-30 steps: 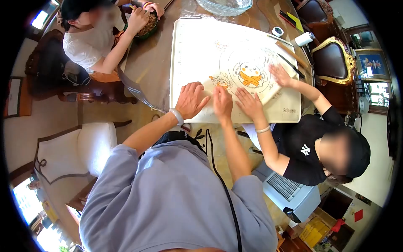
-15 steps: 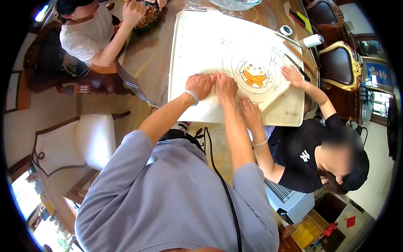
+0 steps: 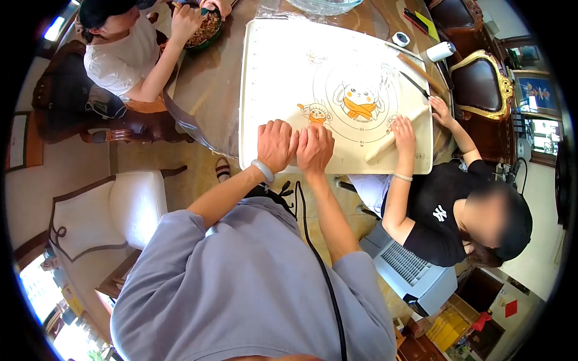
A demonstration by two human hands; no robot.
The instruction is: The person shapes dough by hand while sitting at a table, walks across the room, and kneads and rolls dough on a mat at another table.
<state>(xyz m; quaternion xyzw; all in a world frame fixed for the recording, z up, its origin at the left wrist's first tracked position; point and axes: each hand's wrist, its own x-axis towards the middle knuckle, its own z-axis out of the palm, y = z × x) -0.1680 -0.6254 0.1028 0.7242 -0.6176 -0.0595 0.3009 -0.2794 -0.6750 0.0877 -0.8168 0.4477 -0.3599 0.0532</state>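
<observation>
My left hand [image 3: 277, 145] and my right hand [image 3: 315, 148] rest side by side at the near edge of a pale printed mat [image 3: 277, 66], fingers curled down and knuckles up. Whatever lies under their fingers is hidden. A bracelet circles my left wrist. Just beyond my right hand, an orange cartoon figure [image 3: 316, 113] is printed on the mat. To the right, a co-worker's hand [image 3: 404, 135] lies on a long pale roll of dough [image 3: 382, 147]; the co-worker's other hand [image 3: 442, 111] is near the mat's right edge.
Past the mat stands a clear glass bowl [image 3: 325, 5]. A wooden rolling pin [image 3: 421, 73], a dark knife [image 3: 414, 83] and a white bottle [image 3: 440, 52] lie at the right. At the upper left, another person holds a bowl of filling [image 3: 206, 30].
My hands have drawn back toward the mat's near edge, uncovering the orange printed figure. The co-worker's hands have shifted right, one now on the roll.
</observation>
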